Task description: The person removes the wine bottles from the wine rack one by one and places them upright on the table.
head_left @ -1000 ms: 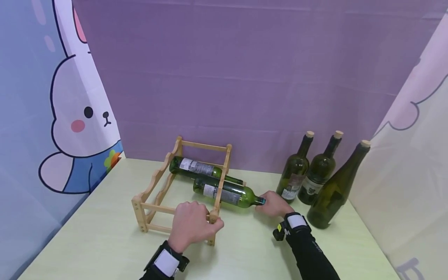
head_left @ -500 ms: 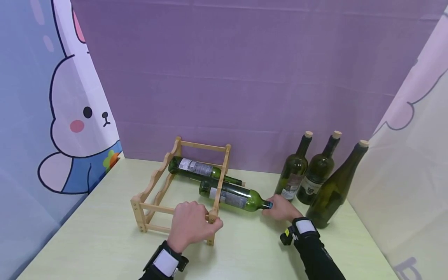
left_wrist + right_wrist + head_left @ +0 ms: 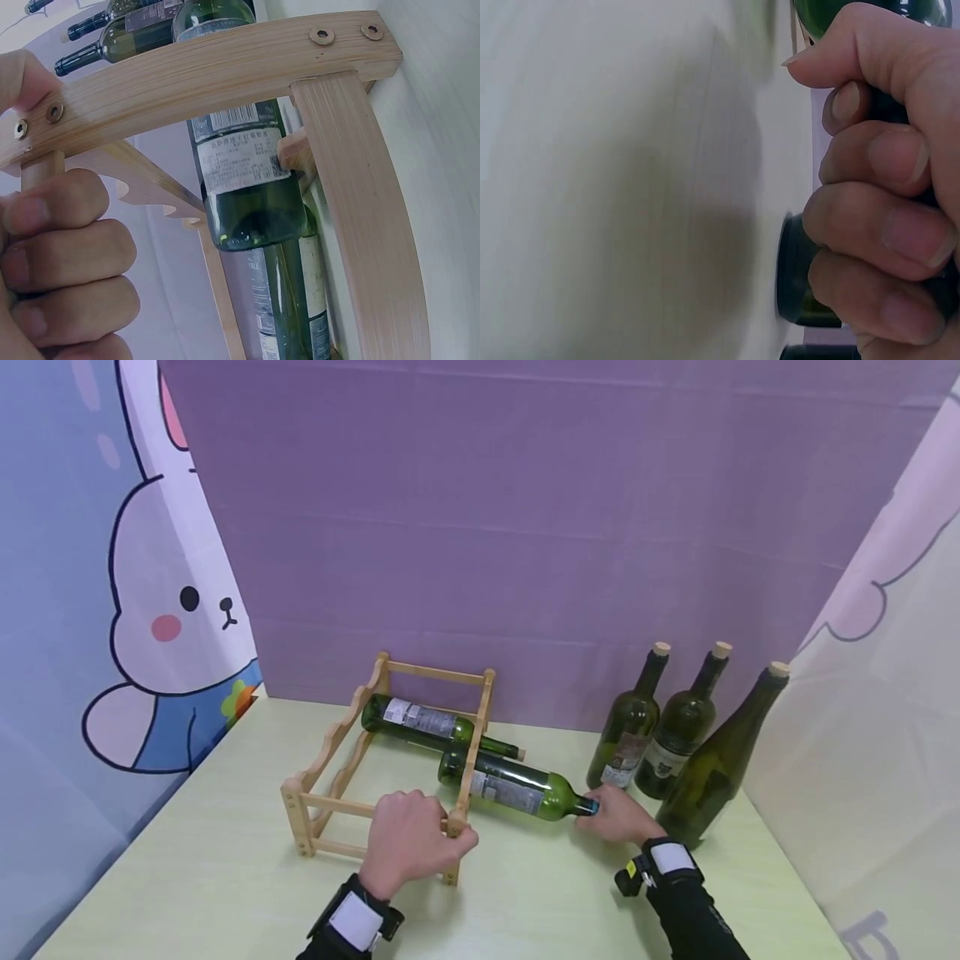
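The left hand (image 3: 411, 839) curls its fingers round the near end of the wooden rack (image 3: 341, 807), while the green bottle (image 3: 517, 789), base inside the rack, slants lengthwise rightward beneath an upper rail (image 3: 470, 768) to its neck in the curled fingers of the nearer right hand (image 3: 618, 814).

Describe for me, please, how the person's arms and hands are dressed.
The left hand and right hand are bare. The left sleeve and right sleeve are black. The left wristband and right wristband are black with white patches, each carrying a small dark box; the right one has a yellow mark.
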Demonstrator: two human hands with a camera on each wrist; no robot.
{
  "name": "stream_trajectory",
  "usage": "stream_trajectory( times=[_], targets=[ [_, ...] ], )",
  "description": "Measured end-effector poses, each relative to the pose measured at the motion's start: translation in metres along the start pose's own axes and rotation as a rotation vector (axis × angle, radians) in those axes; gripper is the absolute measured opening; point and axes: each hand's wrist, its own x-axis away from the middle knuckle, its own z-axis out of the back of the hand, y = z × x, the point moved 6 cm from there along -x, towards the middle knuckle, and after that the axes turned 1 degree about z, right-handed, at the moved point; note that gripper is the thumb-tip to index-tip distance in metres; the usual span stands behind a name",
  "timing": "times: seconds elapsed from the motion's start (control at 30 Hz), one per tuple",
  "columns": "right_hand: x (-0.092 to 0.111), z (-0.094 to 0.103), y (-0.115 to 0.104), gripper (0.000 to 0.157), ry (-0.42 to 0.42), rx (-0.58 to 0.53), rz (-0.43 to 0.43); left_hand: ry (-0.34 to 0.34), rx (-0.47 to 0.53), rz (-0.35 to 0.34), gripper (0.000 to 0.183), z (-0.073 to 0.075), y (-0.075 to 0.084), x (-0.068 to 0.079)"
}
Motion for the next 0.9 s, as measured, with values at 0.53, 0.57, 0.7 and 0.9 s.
stream_trajectory(
  times=[0.53,0.57,0.7,0.9],
  targets=[
    [0.029,0.018,0.024,0.016,0.039,-0.006,-0.081,0.004,-0.006,0.003,0.057,0.0,0.0,-0.001],
    [0.031,0.019,0.025,0.016,0.037,-0.005,-0.081,0.007,-0.005,0.002,0.057,0.0,0.0,-0.001],
    [0.039,0.025,0.028,0.015,0.034,-0.009,-0.066,0.001,-0.002,0.0,0.057,-0.001,0.0,0.0],
    [0.051,0.036,0.029,0.017,0.048,0.005,-0.04,-0.003,0.015,-0.009,0.057,0.001,0.001,0.001]
  ],
)
